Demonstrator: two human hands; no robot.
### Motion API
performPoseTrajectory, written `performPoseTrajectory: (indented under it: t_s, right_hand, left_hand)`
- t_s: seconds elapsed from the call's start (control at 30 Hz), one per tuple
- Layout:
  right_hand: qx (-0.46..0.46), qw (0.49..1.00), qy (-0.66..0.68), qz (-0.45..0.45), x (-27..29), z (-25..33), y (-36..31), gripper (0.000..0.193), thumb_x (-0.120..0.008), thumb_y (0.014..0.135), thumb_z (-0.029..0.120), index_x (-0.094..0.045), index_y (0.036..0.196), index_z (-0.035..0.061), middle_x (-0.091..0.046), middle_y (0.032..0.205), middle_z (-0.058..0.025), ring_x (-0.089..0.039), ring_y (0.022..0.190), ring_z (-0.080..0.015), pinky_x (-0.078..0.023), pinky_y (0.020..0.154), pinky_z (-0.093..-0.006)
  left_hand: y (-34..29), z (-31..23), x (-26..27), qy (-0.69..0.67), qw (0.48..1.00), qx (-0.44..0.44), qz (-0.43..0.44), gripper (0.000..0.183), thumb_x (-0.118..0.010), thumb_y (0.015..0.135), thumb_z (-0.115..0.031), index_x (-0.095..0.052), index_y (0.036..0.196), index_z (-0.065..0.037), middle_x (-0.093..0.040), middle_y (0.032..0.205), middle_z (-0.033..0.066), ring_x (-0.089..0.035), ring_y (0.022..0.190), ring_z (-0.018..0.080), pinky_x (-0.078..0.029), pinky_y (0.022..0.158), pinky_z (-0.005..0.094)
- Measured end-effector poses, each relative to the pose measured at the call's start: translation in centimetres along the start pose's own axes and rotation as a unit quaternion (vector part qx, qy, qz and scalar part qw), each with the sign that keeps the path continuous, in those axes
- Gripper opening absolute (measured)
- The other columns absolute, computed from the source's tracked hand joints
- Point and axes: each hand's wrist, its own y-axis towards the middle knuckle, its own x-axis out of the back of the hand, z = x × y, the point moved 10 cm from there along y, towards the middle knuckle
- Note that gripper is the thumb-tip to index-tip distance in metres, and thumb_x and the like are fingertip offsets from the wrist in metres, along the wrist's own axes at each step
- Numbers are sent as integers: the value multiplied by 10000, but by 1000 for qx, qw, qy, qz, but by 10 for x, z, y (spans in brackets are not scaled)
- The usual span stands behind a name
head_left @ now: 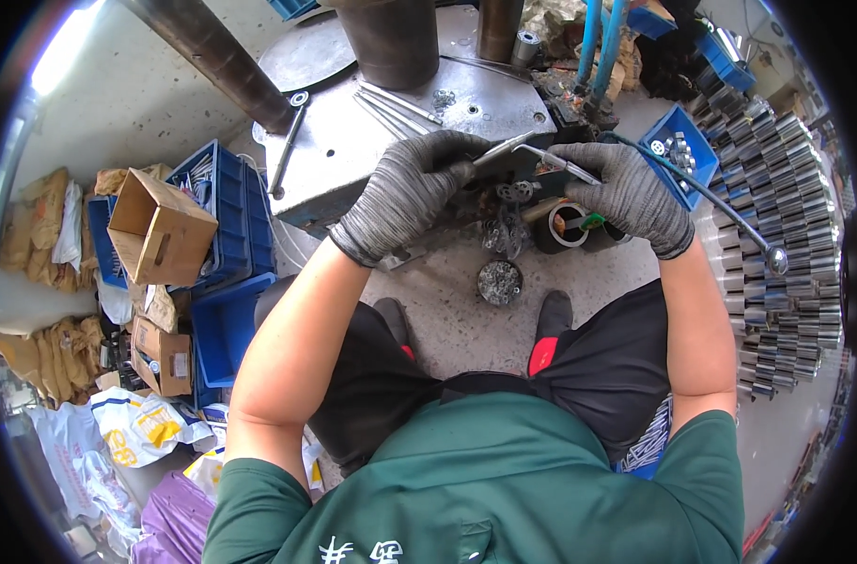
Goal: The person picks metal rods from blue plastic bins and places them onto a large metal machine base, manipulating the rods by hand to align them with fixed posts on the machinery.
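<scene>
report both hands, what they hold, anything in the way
Left hand gripping metal rod. Right hand gripping slim metal piece, tips close together. Loose rods on metal plate beyond; nothing visibly blocking hands.

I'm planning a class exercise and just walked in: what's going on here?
At a metal platform, the gloved left hand holds a slim metal rod, and the gloved right hand a thinner metal piece; their ends are close together, though whether they touch is unclear. More rods lie on the platform, just beyond the hands.

Rod (500,148) partly hidden in left hand (414,193); thick column (389,47) cut off by top edge.
</scene>
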Motion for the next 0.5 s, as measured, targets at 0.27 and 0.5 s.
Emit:
performPoseTrajectory:
  t_s: [0.27, 0.5]
  right_hand:
    - [-24, 995, 51, 81, -44, 12, 8, 457, -727, 857, 141, -681, 1297, 27, -757, 955, -151, -715, 874, -166, -566, 833, -335]
    - [4, 986, 129, 105, -60, 5, 20, 440, -701, 873, 76, -679, 1310, 26, -736, 916, -54, -657, 766, -102, -583, 749, -311]
  left_hand:
    - [-7, 11, -5, -177, 983, 47, 36, 391, -683, 1011, -226, -659, 1331, -3, -732, 1006, 32, -651, 806, 45, -537, 709, 194]
    - [-12, 28, 10, -161, 984, 75, 34, 464, -707, 989, -289, -629, 1345, -1, -733, 920, 72, -694, 673, 110, -576, 604, 226]
